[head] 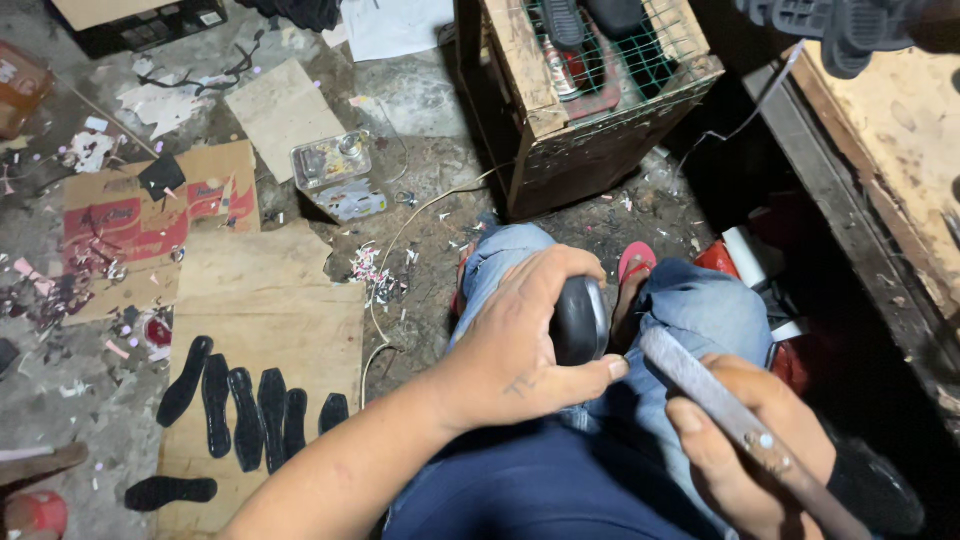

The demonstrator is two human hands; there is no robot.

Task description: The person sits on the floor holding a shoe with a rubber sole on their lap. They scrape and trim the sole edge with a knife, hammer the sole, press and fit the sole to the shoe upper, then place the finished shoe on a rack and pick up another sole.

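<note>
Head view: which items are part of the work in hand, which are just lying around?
In hand:
- left hand gripping a black shoe sole
- right hand holding a flat metal blade against it

Lying about:
- row of black soles on cardboard
- wooden crate
- clear plastic box
- paper scraps

A rough grey concrete floor (420, 100) is littered with paper scraps and offcuts, with flattened cardboard sheets (270, 320) spread over its left part and a row of black sole pieces (250, 405) lying on them. A wooden crate with green wire mesh (590, 90) stands at the top centre, just beside a small clear plastic box (335, 175). At right runs a worn wooden bench (900, 150), the space under it deep in shadow.
</note>
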